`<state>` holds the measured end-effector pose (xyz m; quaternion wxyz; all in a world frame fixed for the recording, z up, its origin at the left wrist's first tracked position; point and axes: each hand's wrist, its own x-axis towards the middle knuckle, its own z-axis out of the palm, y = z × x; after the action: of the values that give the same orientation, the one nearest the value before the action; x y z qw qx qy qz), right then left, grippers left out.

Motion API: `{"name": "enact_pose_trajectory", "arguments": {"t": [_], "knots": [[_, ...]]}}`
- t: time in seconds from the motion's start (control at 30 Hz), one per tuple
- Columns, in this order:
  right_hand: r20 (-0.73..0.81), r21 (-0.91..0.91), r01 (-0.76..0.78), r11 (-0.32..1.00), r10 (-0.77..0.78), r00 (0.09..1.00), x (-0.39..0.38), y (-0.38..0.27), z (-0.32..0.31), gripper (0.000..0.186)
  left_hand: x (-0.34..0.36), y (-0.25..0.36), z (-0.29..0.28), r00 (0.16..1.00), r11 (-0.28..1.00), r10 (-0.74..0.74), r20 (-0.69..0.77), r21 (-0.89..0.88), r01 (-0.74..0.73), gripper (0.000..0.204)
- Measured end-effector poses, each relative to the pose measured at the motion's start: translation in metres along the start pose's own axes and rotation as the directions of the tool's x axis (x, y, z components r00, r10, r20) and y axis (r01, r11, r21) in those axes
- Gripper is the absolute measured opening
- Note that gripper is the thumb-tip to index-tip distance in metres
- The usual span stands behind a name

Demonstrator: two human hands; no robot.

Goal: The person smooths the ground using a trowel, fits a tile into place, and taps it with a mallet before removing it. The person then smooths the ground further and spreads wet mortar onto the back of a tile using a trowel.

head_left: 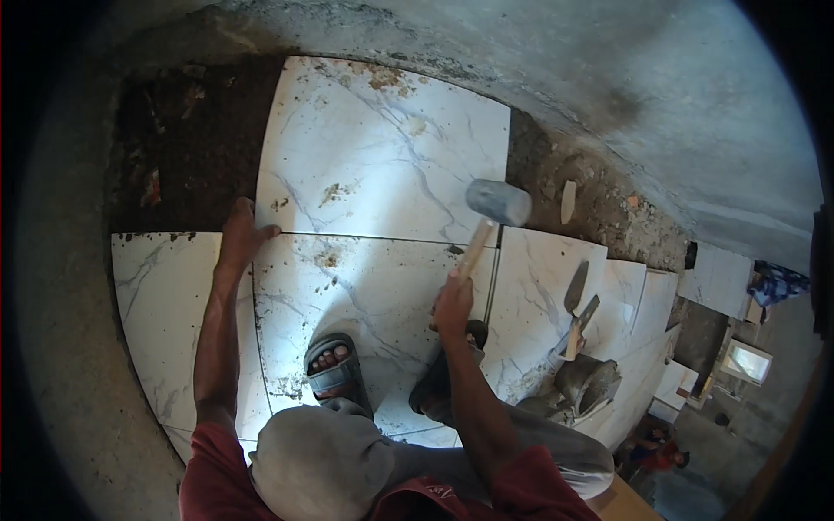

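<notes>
My right hand (453, 304) is wrapped round the wooden handle of a rubber mallet (499, 202). Its grey head hangs over the right edge of the far marble-patterned tile (382, 139); whether it touches the tile is hard to tell. My left hand (241, 233) rests at that tile's near left corner, thumb apart from the fingers, holding nothing. Beneath the far tile a straight joint separates it from the middle tile (347, 278), where my sandalled feet stand. Crumbs of brown mortar dirty both tiles.
Dark soil (182, 148) lies left of the far tile, rubble (582, 178) to its right along the concrete wall (625, 78). A pointed trowel (576, 286) and another wooden-handled tool (580, 328) lie on the right tiles, near a grey bucket (589, 382). Another person (662, 455) is far off at lower right.
</notes>
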<state>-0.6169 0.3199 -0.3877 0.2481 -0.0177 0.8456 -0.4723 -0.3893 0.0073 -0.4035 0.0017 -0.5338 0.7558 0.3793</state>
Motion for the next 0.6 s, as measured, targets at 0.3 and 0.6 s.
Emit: {"name": "enact_pose_trajectory", "arguments": {"t": [0.3, 0.6], "knots": [[0.151, -0.113, 0.147, 0.983, -0.129, 0.98, -0.008, -0.009, 0.003, 0.032, -0.001, -0.016, 0.006, 0.997, 0.998, 0.044, -0.059, 0.041, -0.041, 0.06], [0.527, -0.211, -0.497, 0.842, 0.526, 0.668, -0.131, 0.015, -0.018, 0.032, 0.0, 0.006, 0.014, 0.998, 0.989, 0.036, -0.042, 0.148, -0.03, 0.06]]}}
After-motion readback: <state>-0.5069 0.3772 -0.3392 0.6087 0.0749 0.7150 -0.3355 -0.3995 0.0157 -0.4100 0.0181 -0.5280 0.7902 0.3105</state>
